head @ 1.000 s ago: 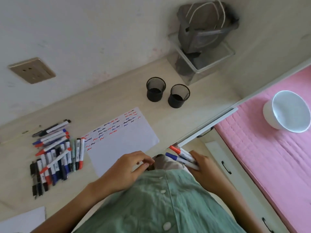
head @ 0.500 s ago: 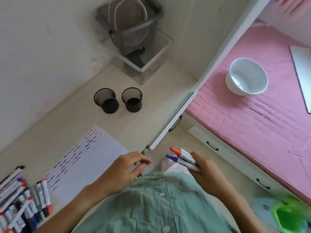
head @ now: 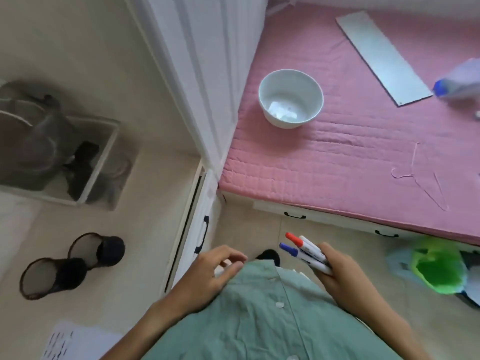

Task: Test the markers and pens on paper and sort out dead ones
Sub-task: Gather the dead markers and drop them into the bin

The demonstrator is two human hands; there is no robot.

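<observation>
Right hand [head: 337, 274] grips two markers [head: 305, 252] (red and blue caps) above the floor, near the bed [head: 350, 157]. Left hand [head: 207, 271] loosely curled at shirt hem; contents indiscernible.

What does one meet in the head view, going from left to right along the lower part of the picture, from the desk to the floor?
Two black mesh cups on the desk, then the left hand, then the markers gripped in the right hand, then the green bag on the floor.
</observation>
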